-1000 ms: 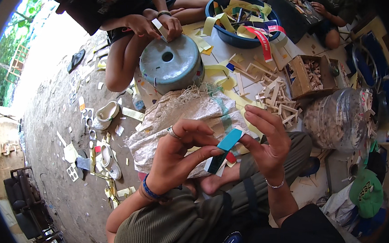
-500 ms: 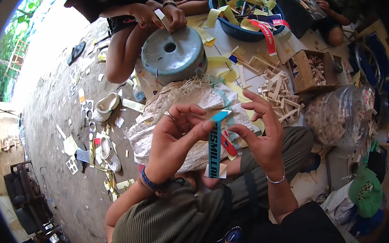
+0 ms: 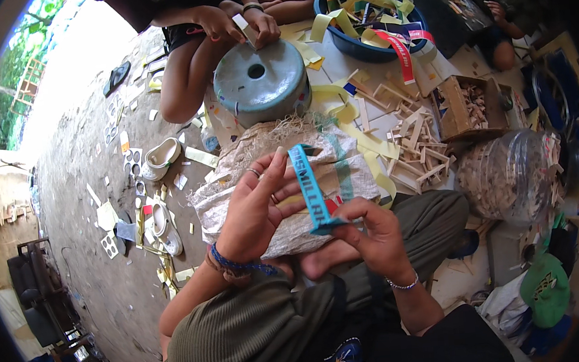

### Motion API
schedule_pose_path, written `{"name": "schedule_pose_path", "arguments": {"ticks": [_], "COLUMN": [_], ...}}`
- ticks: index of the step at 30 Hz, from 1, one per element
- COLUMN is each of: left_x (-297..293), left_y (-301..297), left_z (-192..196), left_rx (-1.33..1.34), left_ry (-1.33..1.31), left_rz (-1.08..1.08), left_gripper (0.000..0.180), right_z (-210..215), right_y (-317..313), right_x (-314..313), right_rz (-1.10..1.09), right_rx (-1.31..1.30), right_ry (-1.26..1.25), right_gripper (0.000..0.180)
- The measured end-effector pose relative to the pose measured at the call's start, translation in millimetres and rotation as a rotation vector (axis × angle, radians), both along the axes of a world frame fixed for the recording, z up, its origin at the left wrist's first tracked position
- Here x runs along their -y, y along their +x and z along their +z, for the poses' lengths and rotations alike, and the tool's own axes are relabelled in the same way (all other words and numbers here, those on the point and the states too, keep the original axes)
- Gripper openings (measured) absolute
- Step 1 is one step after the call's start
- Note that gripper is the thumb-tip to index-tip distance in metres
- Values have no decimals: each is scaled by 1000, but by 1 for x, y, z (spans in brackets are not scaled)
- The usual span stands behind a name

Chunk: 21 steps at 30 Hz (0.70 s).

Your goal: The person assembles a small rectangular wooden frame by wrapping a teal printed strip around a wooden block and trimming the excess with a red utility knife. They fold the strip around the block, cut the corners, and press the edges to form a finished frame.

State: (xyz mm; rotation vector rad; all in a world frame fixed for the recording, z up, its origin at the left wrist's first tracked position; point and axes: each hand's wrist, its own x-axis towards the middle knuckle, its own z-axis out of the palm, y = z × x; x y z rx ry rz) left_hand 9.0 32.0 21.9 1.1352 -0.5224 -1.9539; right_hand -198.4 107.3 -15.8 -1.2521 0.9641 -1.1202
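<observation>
A turquoise strip with dark lettering (image 3: 309, 183) stands nearly upright over my lap, its two ends bent to the side. My right hand (image 3: 375, 235) pinches its lower end between thumb and fingers. Beside the strip, my left hand (image 3: 254, 204) has its thumb raised and its fingers spread, some reaching behind the strip; I see nothing gripped in it. A red piece (image 3: 332, 207) shows just above my right fingertips, partly hidden. Beneath both hands lies a whitish woven sack (image 3: 234, 165), spread in front of my crossed legs.
Opposite, another person's hands (image 3: 260, 28) hold a small pale block on a grey round drum (image 3: 261, 81). A blue tub (image 3: 368, 51) holds paper strips. Rightward are wooden pieces (image 3: 416, 144), a cardboard box (image 3: 458, 123) and a clear container (image 3: 500, 178). Clogs (image 3: 160, 157) lie left among scraps.
The strip's grip has passed from my left hand at its upper end to my right hand at its lower end. My left fingers have spread. The white flap at the lower end no longer shows.
</observation>
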Motion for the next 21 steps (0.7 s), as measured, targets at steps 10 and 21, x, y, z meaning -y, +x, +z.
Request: {"name": "schedule_pose_path", "arguments": {"ticks": [10, 21], "left_x": [-9, -8], "left_y": [-3, -2], "left_z": [5, 3], "left_rx": [31, -44], "left_ry": [-11, -13], "left_rz": [-338, -257], "left_gripper": [28, 16], "right_z": [2, 10], "right_y": [-1, 5], "right_x": [6, 6], "right_rz": [-79, -488], "right_rx": [185, -655], "right_ry": [180, -729], "right_gripper": [22, 33]}}
